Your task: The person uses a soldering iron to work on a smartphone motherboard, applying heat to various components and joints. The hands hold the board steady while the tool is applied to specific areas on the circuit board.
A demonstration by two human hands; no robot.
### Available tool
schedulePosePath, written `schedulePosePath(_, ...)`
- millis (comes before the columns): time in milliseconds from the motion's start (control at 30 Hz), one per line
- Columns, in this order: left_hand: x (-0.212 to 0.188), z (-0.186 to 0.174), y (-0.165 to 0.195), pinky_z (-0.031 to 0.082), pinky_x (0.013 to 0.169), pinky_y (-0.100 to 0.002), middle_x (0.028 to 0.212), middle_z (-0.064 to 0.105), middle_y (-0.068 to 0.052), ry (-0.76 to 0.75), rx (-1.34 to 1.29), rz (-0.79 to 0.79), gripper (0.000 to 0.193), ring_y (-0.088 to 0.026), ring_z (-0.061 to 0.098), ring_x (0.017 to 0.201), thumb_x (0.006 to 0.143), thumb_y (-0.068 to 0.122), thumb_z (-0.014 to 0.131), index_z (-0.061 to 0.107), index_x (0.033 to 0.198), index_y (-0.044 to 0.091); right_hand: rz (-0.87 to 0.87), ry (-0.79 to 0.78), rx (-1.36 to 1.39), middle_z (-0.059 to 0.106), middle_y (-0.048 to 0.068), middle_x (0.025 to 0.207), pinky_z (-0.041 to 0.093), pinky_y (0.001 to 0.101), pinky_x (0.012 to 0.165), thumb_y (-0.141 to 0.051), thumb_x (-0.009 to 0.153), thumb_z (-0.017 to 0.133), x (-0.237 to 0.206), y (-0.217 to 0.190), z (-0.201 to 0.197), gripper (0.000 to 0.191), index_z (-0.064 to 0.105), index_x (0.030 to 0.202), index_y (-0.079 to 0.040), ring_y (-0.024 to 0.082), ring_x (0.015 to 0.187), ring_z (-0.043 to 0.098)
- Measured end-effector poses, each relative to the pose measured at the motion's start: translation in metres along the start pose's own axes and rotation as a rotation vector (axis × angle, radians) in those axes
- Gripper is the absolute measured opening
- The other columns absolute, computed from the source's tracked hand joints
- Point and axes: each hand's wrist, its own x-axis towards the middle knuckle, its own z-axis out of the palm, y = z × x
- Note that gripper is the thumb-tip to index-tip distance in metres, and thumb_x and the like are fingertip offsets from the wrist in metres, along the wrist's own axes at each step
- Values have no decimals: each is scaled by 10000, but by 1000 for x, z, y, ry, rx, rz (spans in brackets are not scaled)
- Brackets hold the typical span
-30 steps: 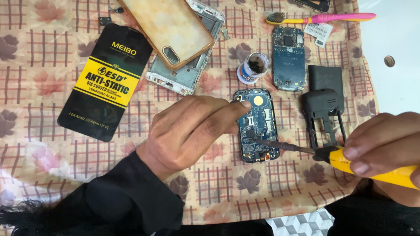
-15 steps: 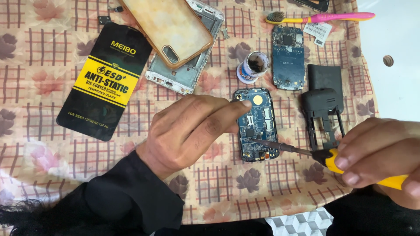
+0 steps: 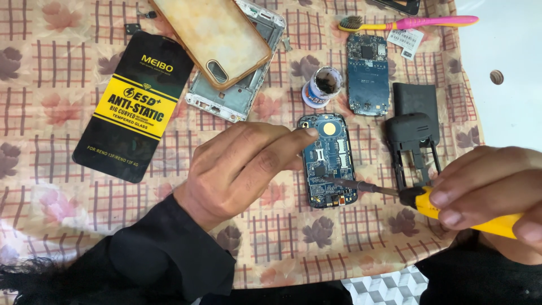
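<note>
Head view: right hand is wrapped in a closed grip around a yellow-handled screwdriver with a black collar, its thin metal shaft slanting left so the tip rests on the lower middle of a small blue phone circuit board with rounded corners. Left hand holds nothing; it lies knuckles-up just left of the board, fingers loosely curled, index finger stretched out with its tip pressing the board's top left corner, pinning it. Board sits flat on a peach checked cloth with brown leaves covering the counter.

Progress, judged from the layout: the phone is already apart. A black plastic phone frame lies just right of the board, a dark flat rectangular back cover beyond it, and a second blue circuit board further up. Work on the pinned board looks under way; whether screws remain cannot be told.

Further out: a small round white tub of dark paste, a pink and yellow toothbrush, a silver phone chassis under an amber translucent phone case, and a black and yellow flat screen-protector packet. Both forearms come in from the bottom edge in black sleeves.
</note>
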Motion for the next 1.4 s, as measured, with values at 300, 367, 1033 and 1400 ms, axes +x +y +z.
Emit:
schedulePosePath(300,-2,1,-1,619,804,-324,1056,665,-56,-1,4,-9,442,-192,701,939,926,31,859,625,1300,39,-7,-128,75,698,-1,1155,648,423,975,-301,1092,454,-15,1,-8,328,433,1418,-268,230,1113,699)
schedulePosePath(367,-3,3,-1,619,799,-318,1058,665,-54,1,1,-7,445,-188,701,936,924,36,859,626,1303,38,-10,-53,46,729,-14,1143,680,414,980,-312,1085,457,-20,3,-5,328,456,1411,-273,224,1106,699)
schedulePosePath(1033,0,2,0,622,808,-324,1067,666,-59,4,-1,-5,420,-198,706,950,937,28,845,626,1296,31,19,-102,21,741,-33,1120,672,418,950,-295,1108,412,-11,-2,-1,262,445,1367,-280,215,1091,705)
schedulePosePath(1400,-1,2,-1,623,814,-319,1080,656,-60,8,2,-3,437,-194,701,950,947,23,846,608,1313,30,86,-123,29,716,-17,1132,665,435,987,-280,1132,332,-3,-10,-4,250,438,1356,-253,204,1098,703)
